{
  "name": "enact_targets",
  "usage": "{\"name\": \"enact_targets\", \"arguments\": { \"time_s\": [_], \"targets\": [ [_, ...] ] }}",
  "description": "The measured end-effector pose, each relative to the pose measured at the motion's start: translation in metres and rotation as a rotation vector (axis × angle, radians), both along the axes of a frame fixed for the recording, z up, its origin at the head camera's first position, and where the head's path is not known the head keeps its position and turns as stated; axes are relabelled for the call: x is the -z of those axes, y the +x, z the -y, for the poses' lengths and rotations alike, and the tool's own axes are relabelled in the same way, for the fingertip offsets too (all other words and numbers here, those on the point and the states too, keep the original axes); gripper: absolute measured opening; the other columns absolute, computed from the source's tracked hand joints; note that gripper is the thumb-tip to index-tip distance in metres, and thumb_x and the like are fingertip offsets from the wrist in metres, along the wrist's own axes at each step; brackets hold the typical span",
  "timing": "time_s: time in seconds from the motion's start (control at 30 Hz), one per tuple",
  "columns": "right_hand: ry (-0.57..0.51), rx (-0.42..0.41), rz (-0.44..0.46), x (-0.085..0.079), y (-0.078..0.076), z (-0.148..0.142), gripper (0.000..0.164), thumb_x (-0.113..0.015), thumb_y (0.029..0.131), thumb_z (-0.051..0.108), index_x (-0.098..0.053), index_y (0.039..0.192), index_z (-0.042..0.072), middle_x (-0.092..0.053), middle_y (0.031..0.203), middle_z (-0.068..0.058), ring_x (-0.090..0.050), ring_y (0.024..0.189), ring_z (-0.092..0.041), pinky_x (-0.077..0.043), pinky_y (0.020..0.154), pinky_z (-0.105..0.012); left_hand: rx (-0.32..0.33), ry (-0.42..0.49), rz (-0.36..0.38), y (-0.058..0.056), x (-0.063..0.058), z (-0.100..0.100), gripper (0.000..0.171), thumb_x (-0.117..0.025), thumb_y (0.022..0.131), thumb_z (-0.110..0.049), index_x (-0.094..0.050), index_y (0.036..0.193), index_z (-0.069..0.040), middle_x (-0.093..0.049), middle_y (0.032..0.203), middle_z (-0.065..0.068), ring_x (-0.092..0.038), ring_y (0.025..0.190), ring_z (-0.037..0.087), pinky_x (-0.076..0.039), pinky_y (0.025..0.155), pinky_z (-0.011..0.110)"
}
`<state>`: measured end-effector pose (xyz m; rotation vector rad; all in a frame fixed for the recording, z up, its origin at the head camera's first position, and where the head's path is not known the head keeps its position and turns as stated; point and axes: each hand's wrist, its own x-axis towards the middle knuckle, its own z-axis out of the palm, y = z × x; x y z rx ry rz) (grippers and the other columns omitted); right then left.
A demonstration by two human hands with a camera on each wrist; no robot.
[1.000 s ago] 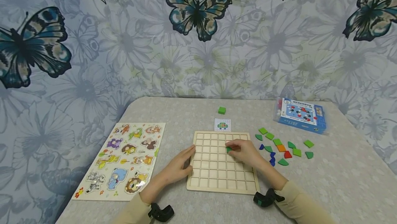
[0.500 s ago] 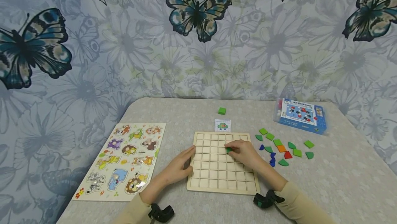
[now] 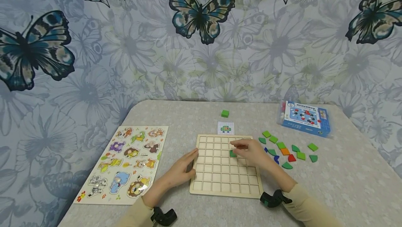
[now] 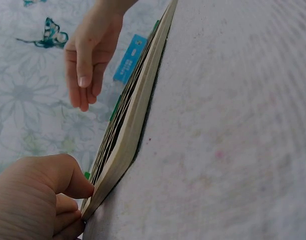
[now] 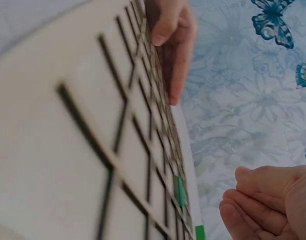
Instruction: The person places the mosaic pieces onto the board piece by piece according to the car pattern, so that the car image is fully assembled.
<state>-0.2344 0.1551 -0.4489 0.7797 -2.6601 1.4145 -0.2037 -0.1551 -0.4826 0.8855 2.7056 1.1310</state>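
Observation:
A square wooden grid board (image 3: 216, 178) lies on the table in the head view. At its left edge, my left hand (image 3: 178, 171) touches the rim with thumb and extended fingers. My right hand (image 3: 250, 153) hovers over the board's upper right part, fingers loosely bent and holding nothing. Just by its fingertips a dark green piece (image 3: 232, 153) sits in one of the grid cells; the hand partly covers it, so its full shape is hidden. In the right wrist view the green piece (image 5: 180, 191) stands apart from the right hand (image 5: 268, 202).
Loose green, orange, red and blue pieces (image 3: 285, 151) lie right of the board. Behind it are a small pattern card (image 3: 225, 128) and a green block (image 3: 225, 114). An animal puzzle board (image 3: 125, 164) lies left; a blue box (image 3: 304, 118) stands back right.
My right hand has let go of the dark green piece and lifted slightly to the right, leaving it on the board. My left hand stays at the board's edge.

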Motion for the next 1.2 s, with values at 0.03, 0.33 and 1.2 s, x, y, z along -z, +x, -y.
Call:
{"name": "enact_targets", "arguments": {
  "time_s": [0.03,0.33,1.2],
  "targets": [
    [-0.008,0.004,-0.001,-0.003,-0.001,-0.003,0.033,-0.066,0.088,0.013,-0.066,0.116,-0.002,-0.066,0.111,-0.016,-0.065,0.095,-0.025,-0.053,0.08,-0.031,0.0,0.001,0.002,0.0,0.0,0.0,0.068,-0.056,0.083,-0.007,-0.03,0.144,0.005,-0.026,0.151,0.016,-0.023,0.138,0.03,-0.023,0.11,0.047],
    [-0.025,0.149,0.036,-0.015,-0.01,-0.051,0.037,-0.065,0.09,0.02,-0.063,0.119,-0.002,-0.064,0.113,-0.019,-0.065,0.094,-0.026,-0.054,0.073,-0.029,0.004,0.001,-0.005,0.002,0.0,-0.001,0.068,-0.055,0.083,-0.007,-0.03,0.145,0.005,-0.026,0.151,0.016,-0.023,0.138,0.029,-0.024,0.109,0.047],
    [0.134,0.414,0.108,0.015,-0.022,-0.131,0.044,-0.064,0.09,0.023,-0.058,0.124,-0.005,-0.062,0.116,-0.022,-0.059,0.103,-0.037,-0.052,0.082,-0.044,-0.018,-0.007,-0.002,0.002,-0.001,-0.001,0.068,-0.055,0.083,-0.006,-0.03,0.145,0.004,-0.028,0.151,0.015,-0.025,0.138,0.029,-0.025,0.109,0.047]
  ]
}}
